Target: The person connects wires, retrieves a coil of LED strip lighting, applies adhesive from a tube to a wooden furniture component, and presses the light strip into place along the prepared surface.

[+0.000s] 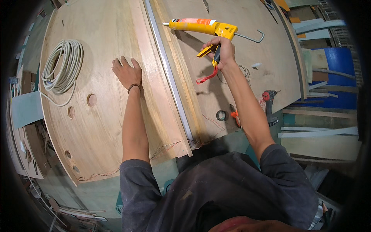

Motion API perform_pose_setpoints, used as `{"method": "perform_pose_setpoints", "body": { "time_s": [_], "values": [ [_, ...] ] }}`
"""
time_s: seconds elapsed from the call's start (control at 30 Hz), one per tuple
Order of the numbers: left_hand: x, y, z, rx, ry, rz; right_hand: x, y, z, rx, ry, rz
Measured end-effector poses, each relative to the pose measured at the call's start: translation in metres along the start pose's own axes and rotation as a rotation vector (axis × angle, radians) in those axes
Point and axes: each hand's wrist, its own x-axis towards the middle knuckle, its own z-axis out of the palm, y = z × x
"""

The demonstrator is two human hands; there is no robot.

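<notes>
While the right hand [223,52] is wrapped tight around the handle and trigger of a yellow metal caulking gun [208,28], the left hand [127,72] lies flat with its fingers spread on a big pale plywood panel [100,116].

The long silver metal strip [168,73] that runs down the middle of the wood is a good thing to go by. The gun is held up in the air just to the right of the strip, near its far end. Its white tip points toward the strip. The left hand presses on the wood just to the left of the strip.

The gun looks hard and stiff, and I think it is a bit heavy at the front, where the tube sits. The best place to hold it is the handle with the trigger, just where the hand is now. The paste inside would likely be soft and sticky.

The gun is bright yellow, with an orange and white tube in it and a thin metal rod with a hook sticking out the back. A red loop hangs below the hand.

Far left of the strip lies a coil of pale cable [62,67]. To the right of the strip, near its close end, sit a small roll of dark tape [221,115] and a red and black power drill [269,102].
</notes>
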Motion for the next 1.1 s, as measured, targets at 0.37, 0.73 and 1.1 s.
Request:
{"method": "perform_pose_setpoints", "body": {
  "time_s": [0.37,0.73,1.1],
  "values": [
    [-0.001,-0.003,0.002,0.023,0.101,0.064,-0.049,0.013,-0.028,0.032,0.024,0.068],
    [-0.002,-0.005,0.001,-0.004,0.030,0.054,-0.159,0.020,-0.078,-0.006,0.030,0.083],
    [-0.003,-0.010,0.014,0.025,0.059,0.084,-0.217,0.033,-0.113,-0.083,0.100,0.089]
  ]
}}
